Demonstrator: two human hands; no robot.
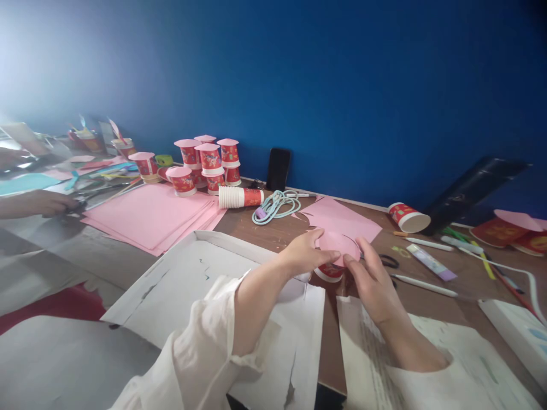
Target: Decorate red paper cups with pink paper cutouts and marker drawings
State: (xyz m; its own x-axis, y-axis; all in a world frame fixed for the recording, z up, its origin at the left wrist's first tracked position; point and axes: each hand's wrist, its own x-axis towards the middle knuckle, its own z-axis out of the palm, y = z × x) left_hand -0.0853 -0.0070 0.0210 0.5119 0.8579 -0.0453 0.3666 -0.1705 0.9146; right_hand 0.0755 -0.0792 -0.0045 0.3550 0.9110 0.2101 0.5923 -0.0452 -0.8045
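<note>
A pink paper disc [338,246] rests on top of a red paper cup [330,272], which stands on the brown table. My left hand [308,250] grips the disc's left side, thumb and fingers at its rim. On the disc's right edge, my right hand [371,277] pinches the paper with its thumb and fingers. Behind the disc lies a cut pink sheet [342,219]. Scissors [387,261] are partly hidden behind my right hand. The lower part of the cup is partly covered by my hands.
Red cups with pink tops [210,159] stand stacked near the blue wall, beside pink sheets [158,213], nested cups [241,197] and a coiled cable [280,206]. A white tray [213,239] lies at front left. Another person's hand [40,203] is at far left.
</note>
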